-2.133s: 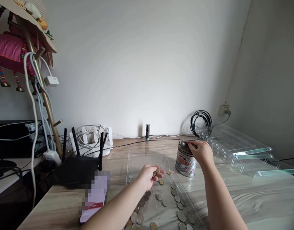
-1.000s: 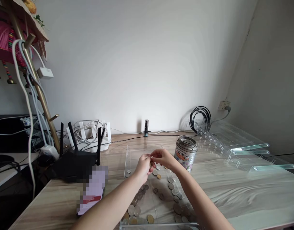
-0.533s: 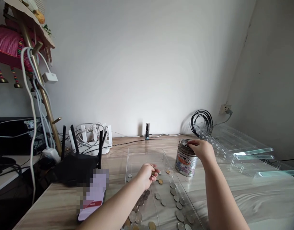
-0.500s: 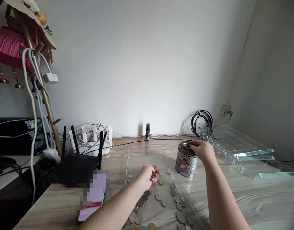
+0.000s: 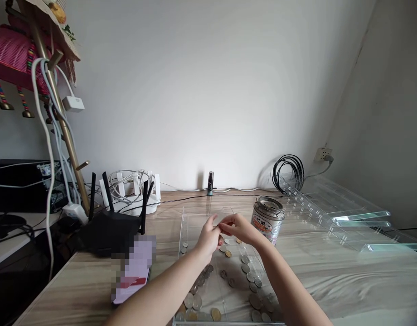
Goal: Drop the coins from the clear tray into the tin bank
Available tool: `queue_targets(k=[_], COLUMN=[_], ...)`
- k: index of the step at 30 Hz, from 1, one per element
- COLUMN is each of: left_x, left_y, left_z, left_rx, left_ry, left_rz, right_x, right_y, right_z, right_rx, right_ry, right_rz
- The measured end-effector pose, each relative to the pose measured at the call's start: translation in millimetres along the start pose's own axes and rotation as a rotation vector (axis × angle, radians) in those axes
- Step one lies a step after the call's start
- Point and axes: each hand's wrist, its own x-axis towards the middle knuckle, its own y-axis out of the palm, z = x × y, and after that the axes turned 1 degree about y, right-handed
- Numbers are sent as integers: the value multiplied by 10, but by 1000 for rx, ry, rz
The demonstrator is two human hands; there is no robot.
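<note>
Over a clear plastic tray (image 5: 222, 302) my two hands meet. My left hand (image 5: 208, 240) is curled, palm turned inward, around coins that its fingers mostly hide. My right hand (image 5: 239, 228) has its fingertips pinched together at the left hand's thumb and fingers; whatever they grip is too small to make out. Several silver coins (image 5: 245, 268) lie along the tray's right side, and brass-coloured coins (image 5: 215, 314) and dark ones lie among others nearer to me. Just beyond my right wrist stands a round printed tin (image 5: 269, 213), its metal lid on top.
At the left are a black router (image 5: 109, 235), a white router (image 5: 133, 203) with tangled cables and a phone (image 5: 135, 276). A small dark bottle (image 5: 210, 183) stands by the wall. Clear acrylic panels (image 5: 344, 217) and a coiled black cable (image 5: 288, 174) are at the right.
My right hand has left the tin's lid and moved left to my left hand. My left hand stays over the tray, its thumb now raised. The view has shifted slightly.
</note>
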Motion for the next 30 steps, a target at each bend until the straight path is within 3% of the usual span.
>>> queue_targets(k=[1,3,5,7,8,9,11,13,16,20,25,30], left_x=[-2,-11,-27,-47,-57,-66,-79,-86,-87,-79,-58,-36], left_y=[-1,-4,-5,0,5,11,27,38,36,10,-4,-8], left_z=[-7,-25,-45,-63,-70,-77,-89,-99,-107,-98,-71,-52], left_rx=[-8,-23,-16,11,26,39,62,81,81,56,40,26], left_ry=[-14,-39,-54,-69,-76,-83,-98,-119,-137,-148,-161,-167], left_rz=[6,45,71,75,76,83,96,93,82,68,71,63], right_x=[7,-8,-59,-130,-165,-193,-220,-201,-123,-54,-68,-67], right_y=[29,9,-138,-404,-563,-725,-1015,-1210,-1311,-1289,-1293,-1344], right_z=[-3,-7,-14,-51,-87,-134,-248,-351,-423,-409,-401,-405], right_rx=[23,14,-101,-294,-388,-462,-518,-522,-555,-618,-709,-776], right_ry=[13,24,68,223,335,445,578,610,637,684,666,639], right_rz=[47,-23,-301,-653,-759,-778,-591,-383,-260,-213,-277,-251])
